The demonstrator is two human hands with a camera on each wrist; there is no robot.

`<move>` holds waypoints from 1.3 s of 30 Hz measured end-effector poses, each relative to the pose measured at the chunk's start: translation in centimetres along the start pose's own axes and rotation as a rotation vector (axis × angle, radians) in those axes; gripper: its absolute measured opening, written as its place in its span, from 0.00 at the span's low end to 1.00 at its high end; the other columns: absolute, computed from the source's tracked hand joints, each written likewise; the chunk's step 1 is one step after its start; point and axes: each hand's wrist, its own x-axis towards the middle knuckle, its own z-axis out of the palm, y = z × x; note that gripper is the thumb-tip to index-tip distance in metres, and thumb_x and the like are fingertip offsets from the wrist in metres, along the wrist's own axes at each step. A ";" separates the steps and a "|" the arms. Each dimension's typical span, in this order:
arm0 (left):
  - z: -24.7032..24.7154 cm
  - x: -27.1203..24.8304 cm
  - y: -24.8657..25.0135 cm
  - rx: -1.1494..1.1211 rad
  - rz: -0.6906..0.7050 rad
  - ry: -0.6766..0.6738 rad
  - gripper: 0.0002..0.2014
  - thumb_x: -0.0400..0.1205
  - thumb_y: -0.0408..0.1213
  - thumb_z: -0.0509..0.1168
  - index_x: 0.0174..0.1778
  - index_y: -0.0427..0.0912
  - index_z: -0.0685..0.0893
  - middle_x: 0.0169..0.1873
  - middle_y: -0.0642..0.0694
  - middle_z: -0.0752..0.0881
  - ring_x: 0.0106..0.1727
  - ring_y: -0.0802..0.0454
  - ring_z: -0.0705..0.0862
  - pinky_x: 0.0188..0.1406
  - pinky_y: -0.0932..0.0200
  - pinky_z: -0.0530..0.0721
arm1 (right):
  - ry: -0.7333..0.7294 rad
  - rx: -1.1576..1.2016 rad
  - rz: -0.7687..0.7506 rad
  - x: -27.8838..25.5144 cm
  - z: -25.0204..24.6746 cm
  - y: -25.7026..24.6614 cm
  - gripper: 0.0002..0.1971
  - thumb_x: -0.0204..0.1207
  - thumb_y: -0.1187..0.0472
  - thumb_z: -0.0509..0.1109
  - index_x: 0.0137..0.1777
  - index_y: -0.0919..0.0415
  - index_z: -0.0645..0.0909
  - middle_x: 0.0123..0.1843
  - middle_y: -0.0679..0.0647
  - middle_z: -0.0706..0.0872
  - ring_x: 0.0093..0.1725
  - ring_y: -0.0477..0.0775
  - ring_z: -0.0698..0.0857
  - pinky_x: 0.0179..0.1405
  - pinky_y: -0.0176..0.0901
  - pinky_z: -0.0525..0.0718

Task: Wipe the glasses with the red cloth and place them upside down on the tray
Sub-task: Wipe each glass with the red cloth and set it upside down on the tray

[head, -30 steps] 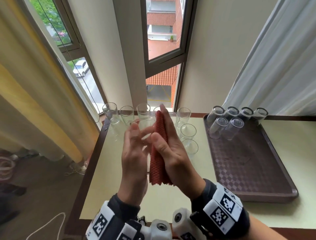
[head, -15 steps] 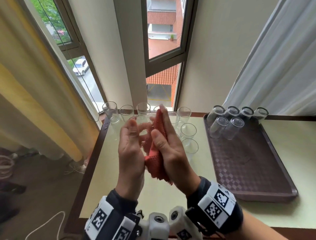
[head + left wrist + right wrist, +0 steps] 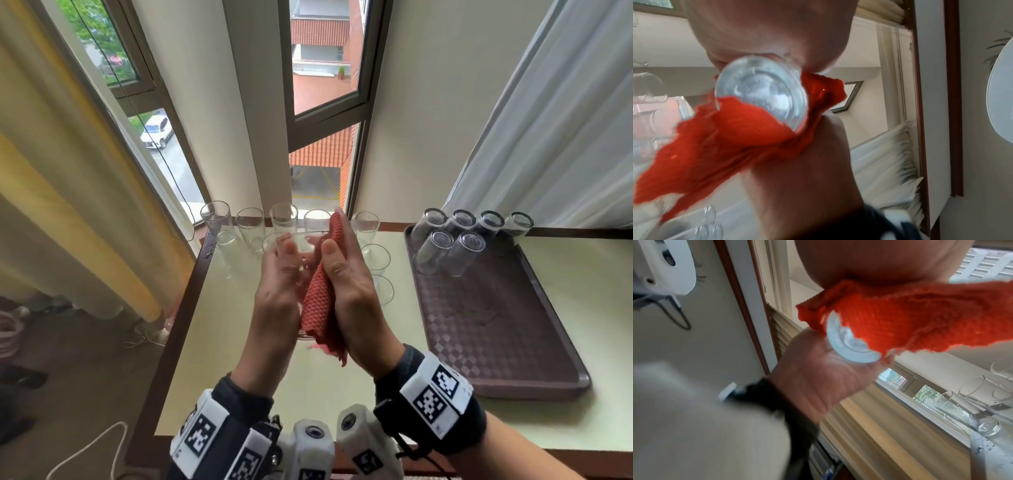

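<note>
pale green desk (image 3: 239, 359) beneath a window, dark wood rim along its left edge. left hand (image 3: 277, 294) grips a clear glass (image 3: 301, 246) held above the bare middle of the desk; right hand (image 3: 346, 291) presses the red cloth (image 3: 318, 301) against the glass's side, fingers extended along it. upright glasses (image 3: 284, 217) line the far edge. six upturned glasses (image 3: 469, 236) crowd the tray's (image 3: 507, 342) far end; its near part lies bare.

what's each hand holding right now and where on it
Left hand holds a glass by its side wall; right hand presses the red cloth against the glass's other side.
</note>
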 end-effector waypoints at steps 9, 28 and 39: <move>-0.5 1.4 -0.8 0.158 0.002 0.033 0.40 0.66 0.66 0.77 0.71 0.63 0.69 0.61 0.44 0.85 0.61 0.50 0.87 0.53 0.59 0.88 | -0.005 0.389 0.317 -0.5 -3.0 0.9 0.25 0.85 0.49 0.60 0.73 0.69 0.74 0.65 0.75 0.83 0.61 0.87 0.77 0.63 0.84 0.72; -1.8 0.7 -2.1 0.073 -0.199 -0.067 0.24 0.66 0.57 0.72 0.53 0.48 0.83 0.42 0.47 0.91 0.43 0.48 0.92 0.35 0.56 0.86 | 0.164 -0.229 -0.398 -2.3 -2.9 1.6 0.26 0.77 0.56 0.69 0.77 0.52 0.76 0.60 0.61 0.83 0.57 0.61 0.84 0.61 0.50 0.84; -1.4 -0.2 -2.7 -0.124 -0.070 0.075 0.16 0.70 0.45 0.71 0.49 0.41 0.81 0.40 0.42 0.89 0.36 0.47 0.90 0.31 0.56 0.86 | 0.342 -0.189 -0.206 -1.3 -1.5 1.3 0.11 0.80 0.53 0.70 0.60 0.50 0.87 0.47 0.51 0.89 0.46 0.57 0.88 0.53 0.64 0.87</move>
